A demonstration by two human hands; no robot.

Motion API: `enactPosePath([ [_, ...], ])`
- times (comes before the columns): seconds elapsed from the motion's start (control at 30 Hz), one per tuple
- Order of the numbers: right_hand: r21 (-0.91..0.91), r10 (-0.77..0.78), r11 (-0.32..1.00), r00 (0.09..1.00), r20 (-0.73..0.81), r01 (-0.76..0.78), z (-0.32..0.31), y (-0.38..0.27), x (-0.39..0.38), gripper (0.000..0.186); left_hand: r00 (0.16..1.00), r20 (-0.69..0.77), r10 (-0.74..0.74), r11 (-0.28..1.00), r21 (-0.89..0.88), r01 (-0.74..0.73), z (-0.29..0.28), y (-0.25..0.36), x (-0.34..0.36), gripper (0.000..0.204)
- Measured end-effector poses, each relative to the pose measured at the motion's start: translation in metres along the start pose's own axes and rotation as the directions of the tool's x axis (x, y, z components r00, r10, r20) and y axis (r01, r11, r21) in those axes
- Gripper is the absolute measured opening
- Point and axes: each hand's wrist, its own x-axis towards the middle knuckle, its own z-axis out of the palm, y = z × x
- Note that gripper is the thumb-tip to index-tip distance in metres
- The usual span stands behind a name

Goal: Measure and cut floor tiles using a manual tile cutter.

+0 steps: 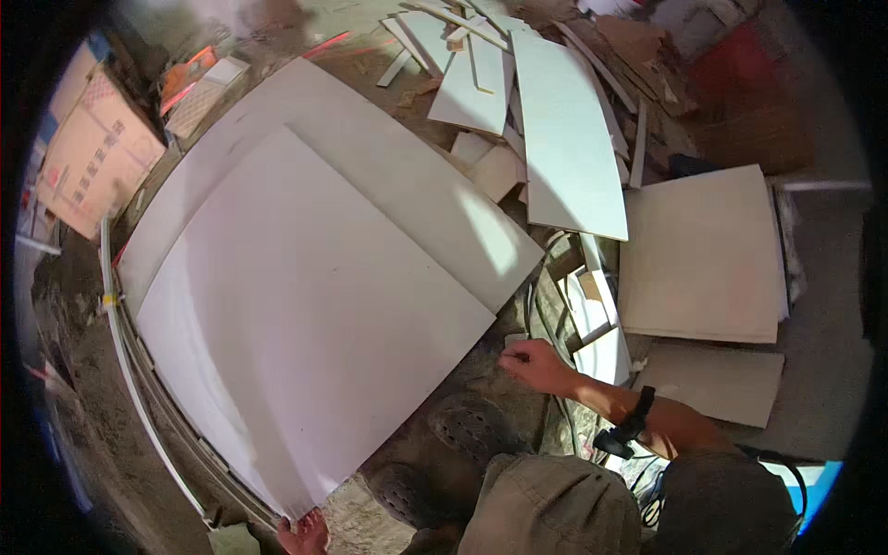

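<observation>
A large white board [324,305] lies flat over another pale board [398,139], which sticks out beyond its far and right sides. My left hand [303,534] is at the near corner of the upper board, closed at its edge; part of the hand is cut off by the lower rim. To the right of the board's right corner, my right hand [538,365] is apart from it with the fingers curled in. Whatever those fingers hold, if anything, is too small to make out. A dark strapped device [629,430] sits on my right wrist.
Cut board strips and a long white panel [569,139] are heaped at the far right. Beige boards [700,259] are stacked on the right, near cables [558,324]. A cardboard box [102,153] stands far left; a pale pipe [134,379] runs along the left. My shoes [467,430] are close to the board.
</observation>
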Motion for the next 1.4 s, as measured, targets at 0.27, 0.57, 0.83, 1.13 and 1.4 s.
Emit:
enactPosePath([
  [0.27,0.055,0.000,0.998,0.983,-0.185,0.010,0.004,0.015,0.016,0.028,0.876,0.423,-0.232,0.970,0.170,0.175,0.002,0.036,0.041,0.038],
  [0.57,0.024,-0.067,0.997,0.980,-0.187,0.073,0.003,0.020,0.030,0.027,0.911,0.412,-0.009,0.899,0.402,-0.173,0.006,0.029,0.063,0.040],
  [0.83,0.191,-0.004,0.981,0.988,-0.154,0.034,0.021,0.014,0.041,0.026,0.965,0.260,-0.036,0.989,0.150,-0.003,-0.005,0.044,0.044,0.038],
  [1.13,-0.149,-0.066,0.988,0.980,-0.188,0.038,0.005,-0.002,0.034,0.023,0.954,0.244,0.175,0.955,0.193,-0.225,0.017,0.010,-0.014,0.032],
  [1.4,-0.640,-0.514,0.766,0.644,-0.567,0.048,0.013,-0.069,0.129,0.024,0.181,0.820,0.543,-0.468,0.475,-0.745,0.043,0.052,0.012,0.033],
])
